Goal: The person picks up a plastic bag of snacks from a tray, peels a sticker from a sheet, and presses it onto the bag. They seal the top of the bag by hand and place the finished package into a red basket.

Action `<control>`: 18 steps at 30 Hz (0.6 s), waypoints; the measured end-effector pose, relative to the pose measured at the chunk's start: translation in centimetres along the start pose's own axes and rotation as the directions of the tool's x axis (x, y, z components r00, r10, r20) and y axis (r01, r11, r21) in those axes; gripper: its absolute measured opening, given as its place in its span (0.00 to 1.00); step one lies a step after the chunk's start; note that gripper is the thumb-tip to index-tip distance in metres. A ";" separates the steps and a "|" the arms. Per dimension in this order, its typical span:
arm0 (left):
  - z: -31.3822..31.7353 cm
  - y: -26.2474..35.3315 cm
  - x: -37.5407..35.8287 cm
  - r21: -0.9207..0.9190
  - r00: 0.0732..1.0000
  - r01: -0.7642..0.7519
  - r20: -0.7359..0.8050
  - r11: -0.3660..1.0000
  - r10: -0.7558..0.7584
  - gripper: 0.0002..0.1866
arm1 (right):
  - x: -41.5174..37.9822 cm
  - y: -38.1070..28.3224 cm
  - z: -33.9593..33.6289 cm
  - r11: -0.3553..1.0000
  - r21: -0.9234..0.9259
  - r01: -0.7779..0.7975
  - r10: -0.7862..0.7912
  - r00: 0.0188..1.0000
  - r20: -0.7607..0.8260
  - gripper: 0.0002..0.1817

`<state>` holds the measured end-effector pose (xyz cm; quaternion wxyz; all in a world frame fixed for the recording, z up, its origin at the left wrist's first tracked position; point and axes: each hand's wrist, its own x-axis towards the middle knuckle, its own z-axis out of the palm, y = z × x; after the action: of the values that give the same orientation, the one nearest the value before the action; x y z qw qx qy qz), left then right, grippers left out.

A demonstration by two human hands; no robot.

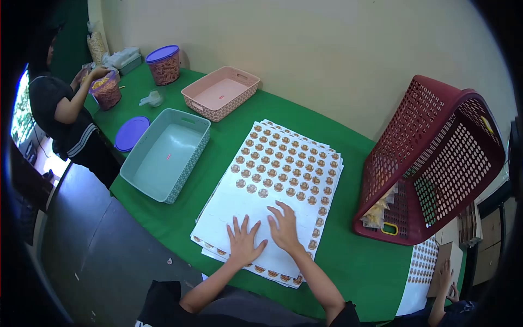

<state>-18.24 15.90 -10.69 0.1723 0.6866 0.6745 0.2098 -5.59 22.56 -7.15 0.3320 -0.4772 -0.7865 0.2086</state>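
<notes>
In front of you, a slightly uneven stack of large rectangular white paper sheets (218, 215) lies flat on the green-covered tabletop (359, 278). The top sheet (304, 220) carries rows of small round brown labels (278, 187) over its far part; its near middle is blank.

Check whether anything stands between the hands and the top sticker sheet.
Nothing visible does: the left hand and right hand are spread over the top sticker sheet; the maroon plastic basket stands apart, to the right.
</notes>
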 end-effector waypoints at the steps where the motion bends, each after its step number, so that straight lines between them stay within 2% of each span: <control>1: 0.3 -0.1 -0.1 0.017 0.999 -0.021 -0.037 1.000 0.022 0.32 | 0.2 0.8 1.6 1.000 0.007 -0.002 0.002 1.000 0.003 0.16; 3: 0.4 -0.3 -0.1 0.027 0.999 -0.015 -0.048 1.000 0.017 0.32 | 0.6 1.7 3.8 0.990 -0.142 0.011 -0.013 1.000 -0.014 0.17; 4: 0.3 -0.3 -0.1 0.017 0.999 -0.010 -0.042 1.000 0.011 0.32 | 0.8 1.8 4.2 0.976 -0.220 -0.012 0.019 0.999 0.031 0.20; 7: 0.2 -0.2 0.0 0.011 0.999 0.001 -0.049 1.000 -0.001 0.32 | 0.8 2.3 5.1 0.956 -0.294 0.018 -0.012 1.000 0.023 0.21; 18: 0.7 -0.4 -0.1 0.049 1.000 -0.009 -0.026 0.999 0.010 0.35 | 1.2 1.6 5.7 0.917 -0.393 -0.062 0.081 0.996 0.031 0.24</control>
<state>-18.21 15.85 -11.50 0.1454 0.6908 0.6785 0.2031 -9.17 24.32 -11.75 0.2034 -0.5574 -0.8019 0.0701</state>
